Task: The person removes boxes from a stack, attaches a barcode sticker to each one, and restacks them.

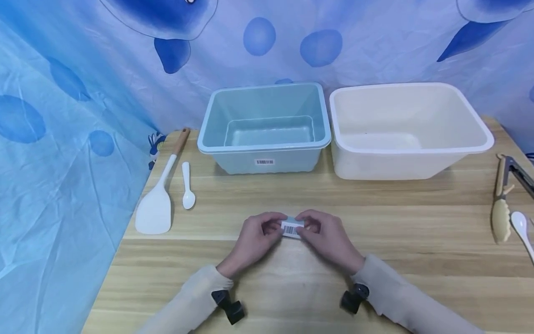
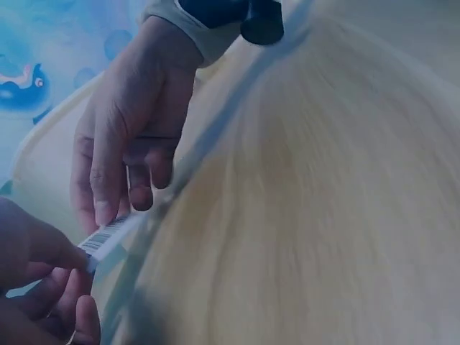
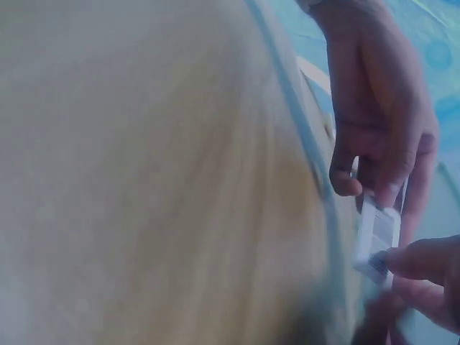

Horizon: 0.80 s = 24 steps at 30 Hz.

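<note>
Both hands hold one small white and pale-blue box (image 1: 290,228) with a barcode on its face, over the front middle of the table. At its left end, my left hand (image 1: 259,240) pinches it between thumb and fingers. My right hand (image 1: 329,239) grips the right end the same way, the thumb lying over part of the barcode. In the left wrist view the barcode label (image 2: 106,236) shows between the two hands. The right wrist view has the box (image 3: 376,236) tilted, its far end in the left hand's fingers (image 3: 395,169).
Behind the hands stand a light blue basin (image 1: 267,160) and a white basin (image 1: 400,166), side by side. On the left lie a white spatula (image 1: 154,211) with a wooden handle and a white spoon (image 1: 188,199). Tongs (image 1: 501,220) and another white spoon (image 1: 519,225) lie far right.
</note>
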Each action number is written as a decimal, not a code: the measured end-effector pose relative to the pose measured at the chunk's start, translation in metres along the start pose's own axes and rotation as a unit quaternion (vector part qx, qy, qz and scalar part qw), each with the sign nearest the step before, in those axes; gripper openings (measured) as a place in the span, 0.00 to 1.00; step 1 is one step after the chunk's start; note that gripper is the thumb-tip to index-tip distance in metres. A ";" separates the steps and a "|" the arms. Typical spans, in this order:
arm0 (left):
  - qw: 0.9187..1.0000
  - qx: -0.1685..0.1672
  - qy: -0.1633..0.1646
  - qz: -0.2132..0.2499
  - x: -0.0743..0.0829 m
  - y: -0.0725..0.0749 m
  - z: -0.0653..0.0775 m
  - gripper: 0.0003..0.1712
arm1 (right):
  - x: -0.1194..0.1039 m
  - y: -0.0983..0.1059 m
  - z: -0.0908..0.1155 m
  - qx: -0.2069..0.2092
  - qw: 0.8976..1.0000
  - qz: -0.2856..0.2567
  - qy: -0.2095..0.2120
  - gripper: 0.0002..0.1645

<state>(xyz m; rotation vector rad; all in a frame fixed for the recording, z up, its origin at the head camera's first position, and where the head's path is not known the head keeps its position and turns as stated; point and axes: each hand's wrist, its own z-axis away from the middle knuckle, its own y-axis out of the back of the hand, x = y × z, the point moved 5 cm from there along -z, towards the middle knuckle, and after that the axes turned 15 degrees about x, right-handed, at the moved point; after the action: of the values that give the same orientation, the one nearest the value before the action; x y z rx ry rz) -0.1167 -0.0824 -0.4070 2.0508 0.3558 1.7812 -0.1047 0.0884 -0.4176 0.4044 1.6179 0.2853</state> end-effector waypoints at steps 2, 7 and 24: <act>1.000 0.002 0.006 0.010 0.004 -0.001 -0.001 0.17 | -0.010 0.006 0.000 0.036 0.995 0.069 0.066 0.13; 0.998 0.000 0.033 0.056 0.012 -0.007 -0.005 0.18 | -0.030 0.013 0.002 0.070 0.977 0.124 0.159 0.13; 0.975 -0.013 0.142 0.169 0.016 -0.018 -0.008 0.18 | -0.035 0.022 0.003 0.095 0.974 0.092 0.184 0.08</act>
<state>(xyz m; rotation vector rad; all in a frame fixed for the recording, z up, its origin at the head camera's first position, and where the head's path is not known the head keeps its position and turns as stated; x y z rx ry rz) -0.1214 -0.0586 -0.3999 1.9275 0.0601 2.2764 -0.0979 0.0934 -0.3774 0.6827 1.9820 0.3621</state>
